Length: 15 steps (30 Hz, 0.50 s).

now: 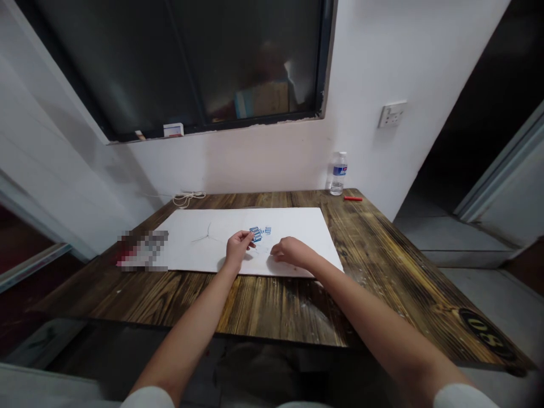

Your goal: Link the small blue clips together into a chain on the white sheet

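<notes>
A white board [229,218] lies on the wooden table, with small blue-outlined pieces [257,235] clustered near its middle and a smaller blue piece [268,230] just right of them. My left hand [240,247] is closed in a pinch at the left edge of the cluster; what sits between its fingertips is too small to name. Over the board to the right, my right hand [292,251] has its fingers curled down and together, and anything in them is hidden. Faint small marks or bits show between the two hands. Thin dark lines [208,234] meet on the board's left part.
A water bottle [339,174] and a red pen-like stick [353,199] are at the table's back right. A white cord [187,198] lies at the back left. A blurred-out item [144,251] overlaps the board's left end. The wall and window stand behind the table [280,309].
</notes>
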Motion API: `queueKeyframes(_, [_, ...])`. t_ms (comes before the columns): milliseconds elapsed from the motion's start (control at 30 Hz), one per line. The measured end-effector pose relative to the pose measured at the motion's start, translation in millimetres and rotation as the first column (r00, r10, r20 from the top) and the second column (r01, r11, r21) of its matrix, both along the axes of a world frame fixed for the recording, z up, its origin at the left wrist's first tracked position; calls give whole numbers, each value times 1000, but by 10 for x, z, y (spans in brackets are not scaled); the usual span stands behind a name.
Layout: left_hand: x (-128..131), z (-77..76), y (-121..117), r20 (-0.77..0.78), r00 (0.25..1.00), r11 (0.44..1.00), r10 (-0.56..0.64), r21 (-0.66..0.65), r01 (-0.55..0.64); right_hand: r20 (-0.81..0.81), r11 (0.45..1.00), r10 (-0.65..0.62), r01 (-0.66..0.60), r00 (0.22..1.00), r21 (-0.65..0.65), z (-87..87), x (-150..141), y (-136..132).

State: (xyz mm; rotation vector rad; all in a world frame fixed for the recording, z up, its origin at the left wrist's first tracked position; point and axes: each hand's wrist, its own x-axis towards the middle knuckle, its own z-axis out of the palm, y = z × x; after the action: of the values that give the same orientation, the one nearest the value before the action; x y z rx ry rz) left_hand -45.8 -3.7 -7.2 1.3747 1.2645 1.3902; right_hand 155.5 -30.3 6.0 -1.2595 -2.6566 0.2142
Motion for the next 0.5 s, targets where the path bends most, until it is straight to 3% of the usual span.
queueKeyframes(500, [17, 11, -12, 8, 1000, 1000, -11, -5, 11, -41, 1000, 16, -17, 999, -22, -12, -28, -12])
